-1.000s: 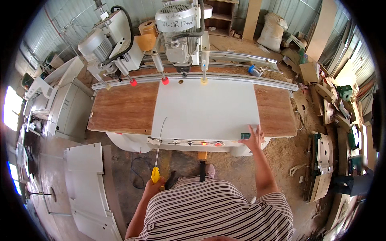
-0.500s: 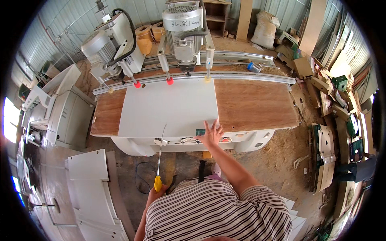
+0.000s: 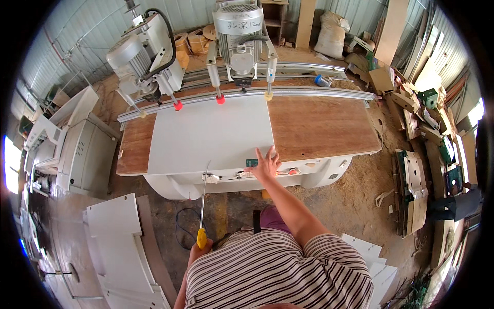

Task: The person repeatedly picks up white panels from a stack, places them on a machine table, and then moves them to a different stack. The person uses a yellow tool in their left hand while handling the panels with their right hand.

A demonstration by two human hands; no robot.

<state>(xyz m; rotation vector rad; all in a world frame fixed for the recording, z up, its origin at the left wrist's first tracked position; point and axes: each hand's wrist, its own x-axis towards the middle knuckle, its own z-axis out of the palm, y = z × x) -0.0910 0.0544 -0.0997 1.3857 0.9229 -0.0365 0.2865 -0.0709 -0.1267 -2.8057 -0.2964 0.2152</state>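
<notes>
A white board [image 3: 206, 134] lies flat on the wooden bed of a boring machine, its far edge close to the metal rail. My right hand [image 3: 266, 166] rests on the board's near right corner with its fingers spread, beside a small dark green label [image 3: 251, 162]. Low at my left side, my left hand [image 3: 199, 251] is closed round the yellow handle of what looks like an air blow gun [image 3: 202, 216]. Its long thin metal tube points forward, and the slightly bent tip reaches the board's near edge in the picture. Part of the handle is hidden by my fingers.
Two motor heads [image 3: 237, 31] with red-tipped clamp rods [image 3: 221, 99] stand over the board's far side. White panels [image 3: 114, 219] are stacked at the left, and more panels [image 3: 371, 257] lie at the lower right. Cardboard scraps [image 3: 382, 80] pile up along the right.
The board has slid a little to the left on the machine bed, with my right hand moving along on it. My left hand keeps its grip on the blow gun.
</notes>
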